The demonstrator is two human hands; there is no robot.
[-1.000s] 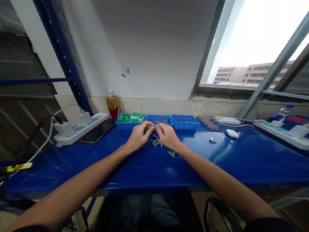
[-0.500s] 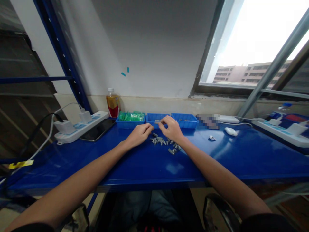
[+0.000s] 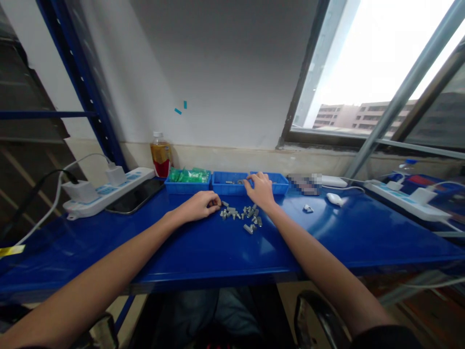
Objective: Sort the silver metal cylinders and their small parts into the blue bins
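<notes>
Right hand [image 3: 260, 191] at the bins, left hand [image 3: 200, 206] beside the metal parts [image 3: 231, 211]!

And here in the head view, the right hand arches over the front of the middle bin [image 3: 229, 190] and the near end of the right bin [image 3: 279, 188]; its fingers bend downward, thumb below them, and whether they pinch anything cannot be told. A few small metal pieces [image 3: 229, 182] lie in that middle bin. Down on the blue table [image 3: 218, 252], the left hand rests low, fingers curled in towards the thumb; what they hold, if anything, is hidden. Just beside those fingertips, the metal parts lie loose in a scatter, between the left hand and the right wrist, in front of the bins. Over in the left bin [image 3: 188, 188], green packets [image 3: 192, 176] fill the space, a bottle [image 3: 161, 156] upright just behind.
</notes>
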